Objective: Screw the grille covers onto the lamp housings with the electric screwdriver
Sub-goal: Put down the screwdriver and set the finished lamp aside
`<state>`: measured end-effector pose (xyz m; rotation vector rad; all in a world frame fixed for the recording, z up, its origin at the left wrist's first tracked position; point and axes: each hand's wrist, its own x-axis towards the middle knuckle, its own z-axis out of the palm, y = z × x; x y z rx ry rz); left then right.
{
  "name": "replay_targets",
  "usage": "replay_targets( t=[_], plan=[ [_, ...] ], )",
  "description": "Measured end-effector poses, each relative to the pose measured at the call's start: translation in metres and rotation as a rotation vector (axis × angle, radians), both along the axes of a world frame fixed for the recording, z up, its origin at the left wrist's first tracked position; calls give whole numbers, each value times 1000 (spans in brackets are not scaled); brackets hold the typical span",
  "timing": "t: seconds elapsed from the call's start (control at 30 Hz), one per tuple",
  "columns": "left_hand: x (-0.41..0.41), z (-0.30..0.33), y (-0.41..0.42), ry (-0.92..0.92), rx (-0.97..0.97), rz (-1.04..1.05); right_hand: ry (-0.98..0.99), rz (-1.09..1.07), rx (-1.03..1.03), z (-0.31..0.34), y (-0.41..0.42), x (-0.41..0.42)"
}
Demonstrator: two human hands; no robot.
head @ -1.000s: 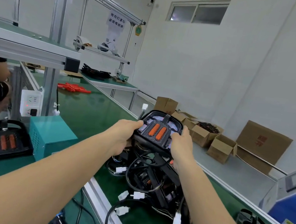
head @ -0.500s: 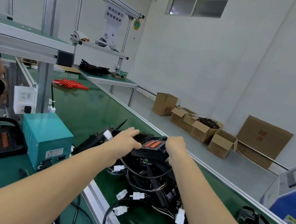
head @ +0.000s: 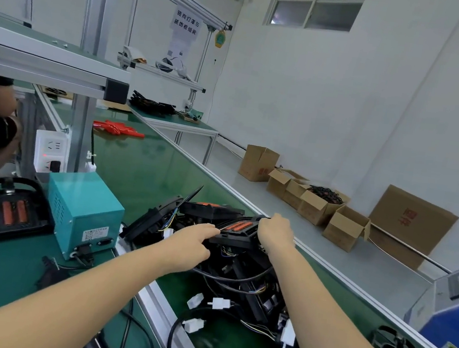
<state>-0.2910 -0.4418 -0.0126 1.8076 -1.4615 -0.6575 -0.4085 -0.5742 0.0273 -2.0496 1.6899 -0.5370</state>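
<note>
Low in the frame, loose wires (head: 231, 311) lie tangled. Mid-frame, the left hand (head: 187, 246) and right hand (head: 274, 234) each grip a side of the lamp housing (head: 236, 231) atop the pile. A wire could snag and tip it off.

Both arms extended forward; left hand (head: 192, 244) laid knuckles-up with fingers reaching ahead, right hand (head: 274, 231) curled downward in a grip.
</note>
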Motion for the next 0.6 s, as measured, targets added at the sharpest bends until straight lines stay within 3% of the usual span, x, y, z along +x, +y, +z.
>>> replay_targets(
  t=[0.1,0.27,0.6],
  plan=[
    [5,-2,9,16,1,18,117,13,-70,4,8,-3],
    [16,-11,40,-111,1,60,203,146,-249,7,31,10],
    [76,-27,152,-197,-27,278,141,545,-137,-18,124,82]
  ],
)
